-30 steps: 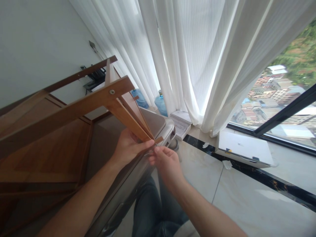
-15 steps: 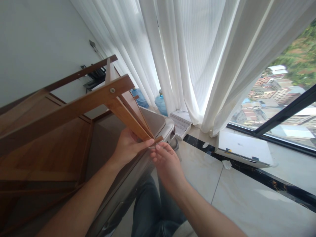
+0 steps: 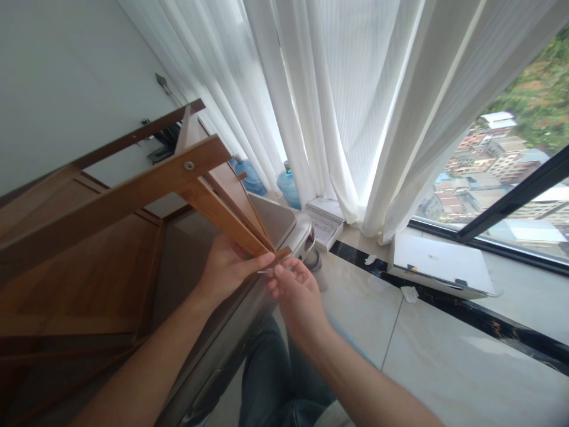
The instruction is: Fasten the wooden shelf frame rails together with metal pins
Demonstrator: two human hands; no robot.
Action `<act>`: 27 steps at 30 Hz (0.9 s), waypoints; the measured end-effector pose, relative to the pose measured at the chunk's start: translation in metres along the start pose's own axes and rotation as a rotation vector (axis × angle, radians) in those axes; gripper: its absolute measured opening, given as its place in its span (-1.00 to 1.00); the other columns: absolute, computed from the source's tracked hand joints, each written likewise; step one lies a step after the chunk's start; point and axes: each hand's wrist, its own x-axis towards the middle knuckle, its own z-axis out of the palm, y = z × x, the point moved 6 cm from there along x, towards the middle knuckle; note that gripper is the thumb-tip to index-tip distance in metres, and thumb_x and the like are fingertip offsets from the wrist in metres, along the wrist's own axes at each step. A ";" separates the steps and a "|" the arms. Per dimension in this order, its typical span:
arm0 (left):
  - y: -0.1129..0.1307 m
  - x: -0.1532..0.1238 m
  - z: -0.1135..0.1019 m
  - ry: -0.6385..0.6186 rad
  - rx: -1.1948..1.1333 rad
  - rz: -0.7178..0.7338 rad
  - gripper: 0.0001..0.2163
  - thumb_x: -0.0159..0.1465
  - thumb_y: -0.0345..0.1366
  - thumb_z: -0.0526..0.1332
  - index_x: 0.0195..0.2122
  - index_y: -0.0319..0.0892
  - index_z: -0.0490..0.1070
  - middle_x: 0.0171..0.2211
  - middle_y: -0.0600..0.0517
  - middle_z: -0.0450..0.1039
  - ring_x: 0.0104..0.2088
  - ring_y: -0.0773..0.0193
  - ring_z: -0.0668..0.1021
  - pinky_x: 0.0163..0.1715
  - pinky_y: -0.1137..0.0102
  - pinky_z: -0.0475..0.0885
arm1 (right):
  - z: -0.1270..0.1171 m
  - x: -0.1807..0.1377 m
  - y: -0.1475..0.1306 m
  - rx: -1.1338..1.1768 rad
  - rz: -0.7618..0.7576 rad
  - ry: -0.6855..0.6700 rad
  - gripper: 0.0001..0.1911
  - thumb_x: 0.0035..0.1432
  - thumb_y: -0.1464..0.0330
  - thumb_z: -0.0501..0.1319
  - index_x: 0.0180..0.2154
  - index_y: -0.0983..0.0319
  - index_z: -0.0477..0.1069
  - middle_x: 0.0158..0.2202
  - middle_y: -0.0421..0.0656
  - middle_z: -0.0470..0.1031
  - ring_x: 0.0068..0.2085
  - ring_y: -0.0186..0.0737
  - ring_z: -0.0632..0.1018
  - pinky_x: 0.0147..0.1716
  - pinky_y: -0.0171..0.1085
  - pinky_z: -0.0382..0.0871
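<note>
A brown wooden furniture frame [image 3: 146, 172] lies tilted across the left side, with a round metal bolt head [image 3: 188, 166] near the end of its upper rail. My left hand [image 3: 226, 267] is closed around the lower end of a slanting wooden leg [image 3: 222, 216], its thumb along the near side. Between the fingertips of my right hand [image 3: 297, 299] is a thin silvery rod that looks like a hex key [image 3: 265, 271]. It points left, close to my left thumb and the leg's end. Whether its tip sits in a bolt is hidden.
Beneath the frame is a grey-brown padded surface with a shiny rounded corner [image 3: 304, 231]. Blue water jugs [image 3: 290, 187] stand by the white curtains [image 3: 306, 107]. An open white box [image 3: 326, 222], a white carton [image 3: 440, 261] and scraps of paper [image 3: 409, 294] lie on the tiled floor.
The rod has turned in my right fingers and now shows longer, pointing left. The frame appears slightly further left; my left hand keeps its hold.
</note>
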 end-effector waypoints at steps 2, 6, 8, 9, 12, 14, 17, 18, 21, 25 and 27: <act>-0.001 0.000 -0.001 0.000 -0.007 -0.016 -0.74 0.04 -0.33 0.54 -0.27 -0.22 0.57 -0.34 0.03 0.63 -0.33 0.23 0.66 -0.30 0.41 0.59 | 0.001 0.000 -0.001 0.005 -0.018 0.005 -0.64 0.04 0.37 0.51 -0.28 0.22 0.34 -0.49 -0.24 0.56 -0.52 -0.42 0.53 -0.54 -0.50 0.37; -0.001 0.001 0.001 -0.045 -0.029 -0.046 -0.75 0.06 -0.34 0.53 -0.27 -0.22 0.57 -0.33 0.00 0.64 -0.30 0.15 0.68 -0.25 0.34 0.61 | 0.004 0.002 -0.007 -0.045 -0.056 -0.009 -0.61 0.02 0.34 0.53 -0.32 0.22 0.31 -0.54 -0.27 0.52 -0.54 -0.42 0.49 -0.53 -0.48 0.36; -0.001 0.001 0.002 -0.065 -0.037 -0.060 -0.75 0.07 -0.34 0.52 -0.26 -0.23 0.57 -0.31 -0.03 0.65 -0.27 0.10 0.69 -0.20 0.28 0.62 | 0.005 0.003 -0.008 -0.060 -0.060 -0.018 -0.61 0.03 0.34 0.52 -0.32 0.22 0.31 -0.56 -0.27 0.51 -0.53 -0.41 0.50 -0.53 -0.47 0.37; 0.000 0.002 0.002 -0.053 -0.037 -0.058 -0.75 0.07 -0.34 0.52 -0.25 -0.23 0.57 -0.30 -0.03 0.65 -0.26 0.09 0.69 -0.19 0.27 0.62 | 0.005 0.004 -0.008 -0.057 -0.056 -0.020 -0.61 0.04 0.34 0.52 -0.32 0.22 0.31 -0.56 -0.27 0.51 -0.53 -0.40 0.50 -0.52 -0.47 0.37; 0.003 0.001 0.000 0.023 -0.025 -0.026 -0.76 0.05 -0.36 0.53 -0.27 -0.20 0.58 -0.29 0.02 0.65 -0.27 0.17 0.68 -0.19 0.35 0.62 | 0.003 0.007 -0.004 -0.003 -0.018 -0.011 -0.60 0.02 0.35 0.53 -0.32 0.22 0.30 -0.56 -0.27 0.50 -0.53 -0.41 0.50 -0.53 -0.49 0.36; 0.005 0.000 0.001 0.034 -0.016 -0.018 -0.78 0.06 -0.37 0.53 -0.29 -0.19 0.58 -0.32 0.05 0.65 -0.28 0.22 0.68 -0.20 0.40 0.61 | 0.001 0.010 0.000 0.045 0.032 -0.015 -0.59 0.00 0.35 0.54 -0.33 0.23 0.30 -0.55 -0.27 0.51 -0.55 -0.44 0.49 -0.55 -0.51 0.35; 0.006 0.000 0.003 0.025 -0.030 -0.029 -0.78 0.07 -0.36 0.52 -0.27 -0.18 0.58 -0.30 0.05 0.66 -0.27 0.22 0.68 -0.20 0.41 0.61 | 0.000 0.013 0.001 0.033 0.070 -0.065 -0.61 0.03 0.33 0.52 -0.32 0.23 0.30 -0.52 -0.23 0.55 -0.57 -0.45 0.48 -0.57 -0.51 0.35; 0.006 0.000 0.004 0.026 -0.033 -0.033 -0.77 0.07 -0.35 0.52 -0.26 -0.18 0.58 -0.29 0.05 0.66 -0.26 0.21 0.68 -0.20 0.41 0.61 | -0.001 0.013 0.000 0.007 0.056 -0.082 -0.62 0.06 0.32 0.50 -0.32 0.22 0.29 -0.53 -0.24 0.54 -0.58 -0.44 0.48 -0.58 -0.50 0.35; 0.010 0.000 0.004 0.044 0.029 -0.015 -0.78 0.08 -0.36 0.50 -0.25 -0.20 0.56 -0.28 0.04 0.66 -0.26 0.21 0.69 -0.20 0.42 0.61 | -0.001 0.011 -0.005 -0.057 0.008 -0.108 -0.66 0.13 0.31 0.46 -0.31 0.20 0.28 -0.58 -0.30 0.48 -0.60 -0.40 0.47 -0.62 -0.48 0.32; 0.016 0.000 0.003 0.096 0.225 0.055 -0.81 0.08 -0.39 0.46 -0.27 -0.24 0.56 -0.31 0.03 0.67 -0.27 0.20 0.70 -0.20 0.44 0.60 | -0.001 0.006 -0.005 -0.063 0.016 -0.090 -0.68 0.16 0.31 0.43 -0.30 0.19 0.28 -0.59 -0.35 0.41 -0.63 -0.43 0.43 -0.66 -0.48 0.27; 0.017 -0.002 0.003 0.131 0.303 0.083 -0.82 0.07 -0.38 0.45 -0.30 -0.27 0.56 -0.33 0.01 0.66 -0.28 0.18 0.69 -0.20 0.42 0.60 | -0.001 0.005 -0.005 -0.072 0.016 -0.068 -0.67 0.15 0.30 0.44 -0.30 0.19 0.28 -0.60 -0.37 0.39 -0.64 -0.44 0.41 -0.66 -0.49 0.26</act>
